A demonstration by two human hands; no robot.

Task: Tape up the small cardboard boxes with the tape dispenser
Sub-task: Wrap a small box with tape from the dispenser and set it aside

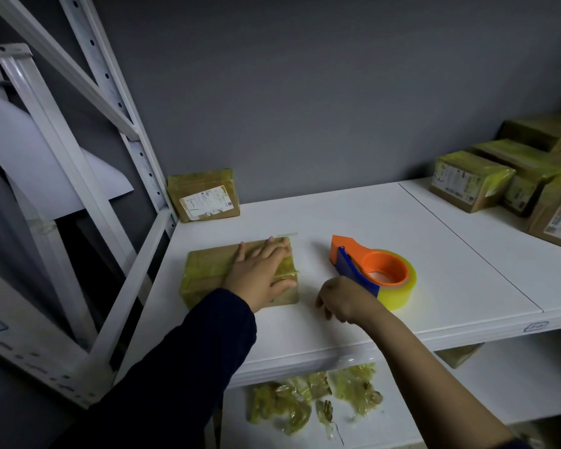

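Nearest, the right hand (347,303) hangs with fingers curled beside the dispenser (366,259), at its blue handle; I cannot tell whether it grips anything. The left hand (259,273) lies flat, fingers spread, pressing the box (204,270) onto the shelf (434,254). The box looks light, stiff and tape-slick. The dispenser seems hard plastic, best taken by the handle.

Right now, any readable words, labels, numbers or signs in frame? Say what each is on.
Nothing reads clearly enough to quote.
Label on the box by the wall: print blurred; pen strokes, unreadable.
Labels on the boxes at right: too small and blurred.
Shelf edge: pen scribble, not legible.
Tape dispenser: no marking visible.
Front box: small dark mark at its near edge, unreadable.
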